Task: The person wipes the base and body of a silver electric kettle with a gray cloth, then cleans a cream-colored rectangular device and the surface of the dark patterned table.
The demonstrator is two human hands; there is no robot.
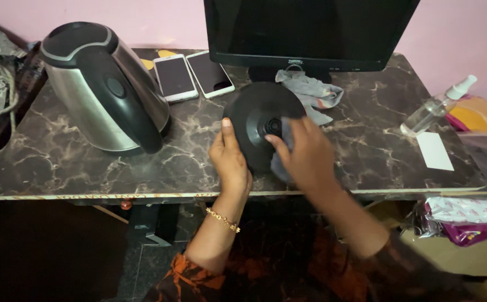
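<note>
A round black kettle base (257, 114) lies on the dark marbled table (366, 140), in front of the monitor. My left hand (229, 159) rests on the base's left rim and steadies it. My right hand (308, 154) presses a grey cloth (284, 148) onto the base, next to its centre connector. Most of that cloth is hidden under my fingers. A steel and black electric kettle (101, 84) stands apart at the left of the table.
A black monitor (310, 31) stands at the back, with another crumpled grey cloth (313, 95) at its foot. Two phones (193, 75) lie face up beside the kettle. A clear spray bottle (436, 106) and a white card (435, 151) sit at the right.
</note>
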